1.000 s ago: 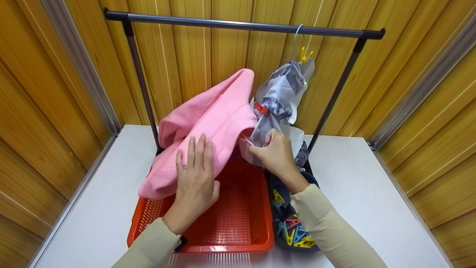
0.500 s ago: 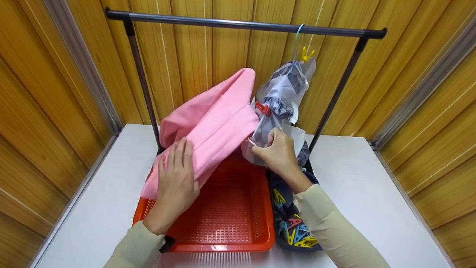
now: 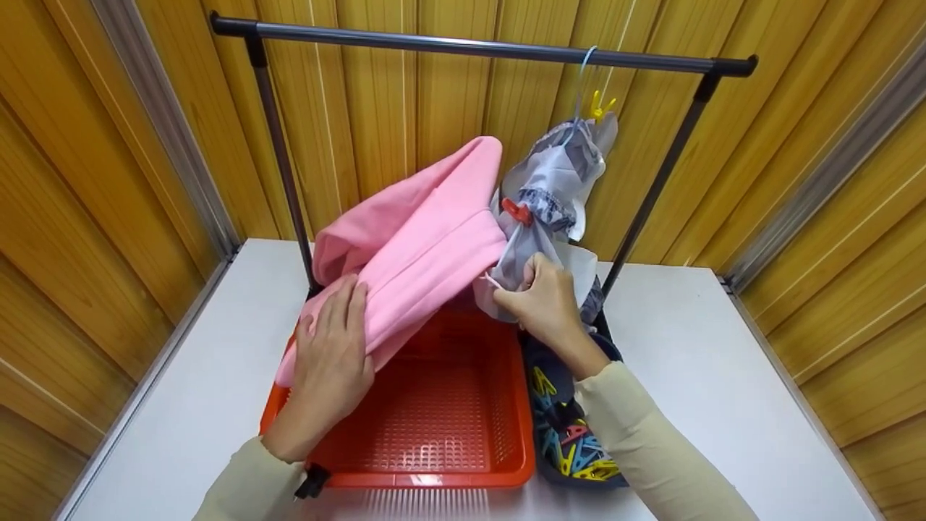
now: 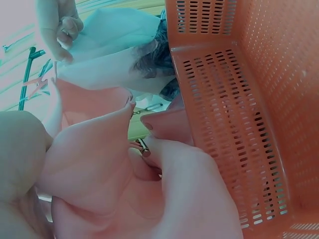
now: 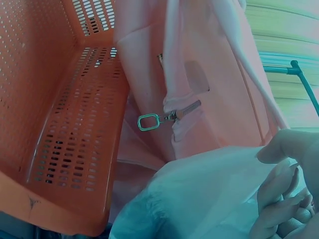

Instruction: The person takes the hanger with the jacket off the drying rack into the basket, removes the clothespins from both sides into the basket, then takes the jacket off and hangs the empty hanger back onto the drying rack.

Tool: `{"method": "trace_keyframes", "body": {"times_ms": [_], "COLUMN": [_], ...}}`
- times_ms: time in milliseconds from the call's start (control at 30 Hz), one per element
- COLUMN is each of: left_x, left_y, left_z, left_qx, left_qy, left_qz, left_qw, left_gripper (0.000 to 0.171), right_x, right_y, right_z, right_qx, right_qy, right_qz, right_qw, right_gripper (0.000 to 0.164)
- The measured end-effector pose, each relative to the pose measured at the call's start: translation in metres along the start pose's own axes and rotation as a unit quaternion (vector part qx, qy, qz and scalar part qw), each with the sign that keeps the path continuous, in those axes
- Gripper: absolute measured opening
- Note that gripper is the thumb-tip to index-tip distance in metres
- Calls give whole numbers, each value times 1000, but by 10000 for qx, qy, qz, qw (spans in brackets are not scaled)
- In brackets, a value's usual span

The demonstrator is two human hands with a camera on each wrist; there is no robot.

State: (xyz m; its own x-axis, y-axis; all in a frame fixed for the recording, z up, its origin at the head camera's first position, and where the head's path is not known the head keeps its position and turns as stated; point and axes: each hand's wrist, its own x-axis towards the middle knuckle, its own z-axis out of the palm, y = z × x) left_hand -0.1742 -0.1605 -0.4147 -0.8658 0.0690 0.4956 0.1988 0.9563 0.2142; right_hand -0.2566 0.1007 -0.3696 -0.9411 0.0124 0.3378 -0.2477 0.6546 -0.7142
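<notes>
A pink zip jacket (image 3: 427, 239) leans across the back of the red basket (image 3: 434, 480), one corner pointing up. My left hand (image 3: 333, 362) rests on its lower left part, fingers lying along the cloth. At the jacket's right opening, my right hand (image 3: 539, 297) pinches a thin pink piece (image 3: 493, 281) that shows beside the thumb; I cannot tell what it is. The right wrist view shows the jacket's metal zip pull (image 5: 148, 122). In the left wrist view, the jacket's folded opening (image 4: 94, 107) is below the right hand (image 4: 59, 30).
Right behind my right hand, grey-white clothing (image 3: 546, 174) hangs from a blue hanger (image 3: 581, 90) on the dark rack (image 3: 463, 48), with red (image 3: 516, 211) and yellow (image 3: 599, 108) clothespins. A dark bin (image 3: 579, 480) of clothespins (image 3: 571, 452) stands beside the basket, on a white table (image 3: 673, 347).
My left hand has slid down and left over the jacket, and the jacket's lower front has drawn left, smoother and narrower. My right hand has kept nearly the same place and pinch.
</notes>
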Motion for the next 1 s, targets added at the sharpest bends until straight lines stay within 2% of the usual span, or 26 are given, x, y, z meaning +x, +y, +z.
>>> {"method": "trace_keyframes", "body": {"times_ms": [233, 567, 867, 1000], "left_x": [-2, -5, -6, -8], "left_y": [-6, -16, -24, -27], "left_z": [-1, 0, 3, 4], "left_qx": [-330, -705, -974, -987], "left_qy": [-323, -392, -249, -168], "left_qz": [-304, -511, -343, -57], "left_qw": [9985, 9954, 9943, 9950], "left_gripper": [80, 67, 61, 57], "right_x": [3, 9, 15, 19], "right_y": [3, 12, 15, 16], "right_z": [1, 1, 4, 6], "right_qx": [-127, -280, -319, -382], "right_qy": [-60, -143, -150, -124], "right_qz": [-53, -280, -397, -482], "right_qw": [9999, 9991, 9986, 9980], "right_gripper": [41, 39, 35, 36]}}
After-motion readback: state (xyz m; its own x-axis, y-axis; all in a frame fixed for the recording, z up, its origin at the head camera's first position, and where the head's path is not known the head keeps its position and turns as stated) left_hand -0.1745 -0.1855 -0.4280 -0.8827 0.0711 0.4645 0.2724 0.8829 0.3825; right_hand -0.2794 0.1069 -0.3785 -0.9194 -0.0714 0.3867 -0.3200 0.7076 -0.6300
